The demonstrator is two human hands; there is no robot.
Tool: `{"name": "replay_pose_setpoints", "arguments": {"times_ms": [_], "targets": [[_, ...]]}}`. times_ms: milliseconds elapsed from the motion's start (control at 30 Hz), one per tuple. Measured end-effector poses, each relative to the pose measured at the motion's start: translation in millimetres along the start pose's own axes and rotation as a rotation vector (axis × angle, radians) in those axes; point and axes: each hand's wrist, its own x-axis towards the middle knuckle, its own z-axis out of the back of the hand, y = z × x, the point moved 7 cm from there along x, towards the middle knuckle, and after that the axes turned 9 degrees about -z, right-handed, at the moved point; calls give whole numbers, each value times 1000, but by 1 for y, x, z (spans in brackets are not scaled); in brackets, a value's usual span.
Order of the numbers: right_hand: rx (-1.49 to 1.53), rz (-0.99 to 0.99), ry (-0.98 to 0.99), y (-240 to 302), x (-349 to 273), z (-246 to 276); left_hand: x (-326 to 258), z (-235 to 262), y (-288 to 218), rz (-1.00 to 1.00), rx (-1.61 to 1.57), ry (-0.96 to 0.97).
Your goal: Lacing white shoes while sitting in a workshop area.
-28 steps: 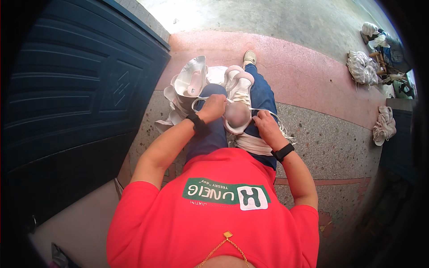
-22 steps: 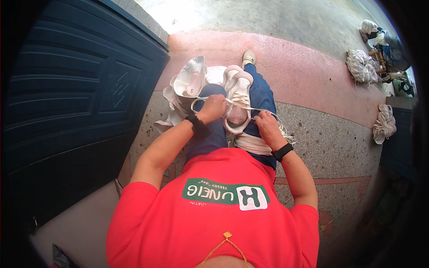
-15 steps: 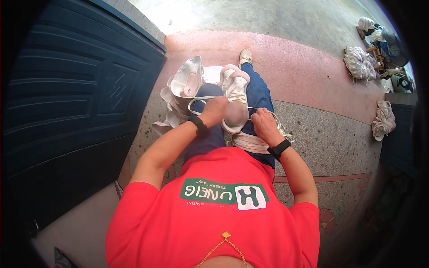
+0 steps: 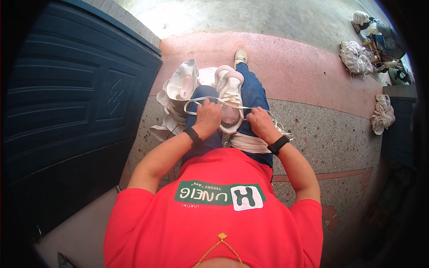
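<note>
A white and pink sneaker (image 4: 231, 96) rests between my thighs, its toe pointing away from me and pale laces crossing its front. Left of the shoe opening, my left hand (image 4: 208, 117) is closed on a white shoelace (image 4: 201, 99), which loops out past the fingers. My right hand (image 4: 262, 122), fingers pinched, holds lace at the shoe's right side. A strand stretches across the shoe between both hands. Behind it, another matching sneaker (image 4: 220, 76) is partly hidden. A bundle of white laces (image 4: 250, 144) lies over my right thigh, loose ends spilling beside my right wrist.
Pale shoe pieces (image 4: 183, 82), some with pink insoles, are stacked beside my left knee. A dark blue panelled door (image 4: 80, 89) stands at left. White bundles (image 4: 356, 58) and another bundle (image 4: 383, 114) lie at right. Speckled flooring (image 4: 313, 134) meets a pink strip.
My left hand has moved slightly left and toward me, away from the shoe opening, uncovering more of it. A lace strand now stretches across the shoe. My right hand stays nearly in place.
</note>
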Motion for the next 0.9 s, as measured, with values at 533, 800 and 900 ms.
{"name": "replay_pose_setpoints", "arguments": {"times_ms": [533, 800, 900], "targets": [[38, -414, -196, 0, 32, 3, 4, 5, 5, 30, -136, 34], [-153, -251, -109, 17, 36, -1, 3, 11, 3, 16, -181, -4], [-159, -293, -130, 27, 34, 6, 7, 23, 15, -17, -234, -96]]}}
